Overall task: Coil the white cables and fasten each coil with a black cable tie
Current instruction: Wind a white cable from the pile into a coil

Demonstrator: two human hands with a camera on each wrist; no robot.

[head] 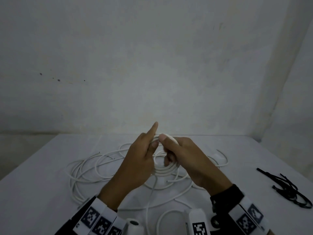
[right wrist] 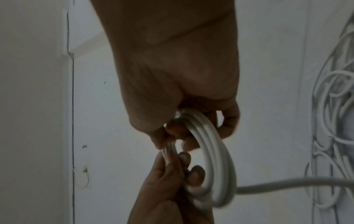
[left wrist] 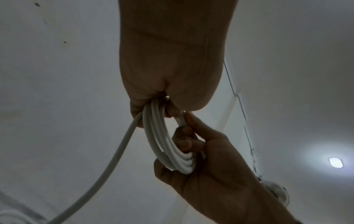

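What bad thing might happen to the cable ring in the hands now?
The coil has no tie on it, so its loops may spring apart if the left hand or right hand loosens. Its loose tail runs into the loose cables on the table and may snag. The black ties lie away, needing a freed hand.

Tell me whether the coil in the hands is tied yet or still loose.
Still loose. The coil shows bare white loops with no tie, one strand trails down, and the black cable ties lie on the table.
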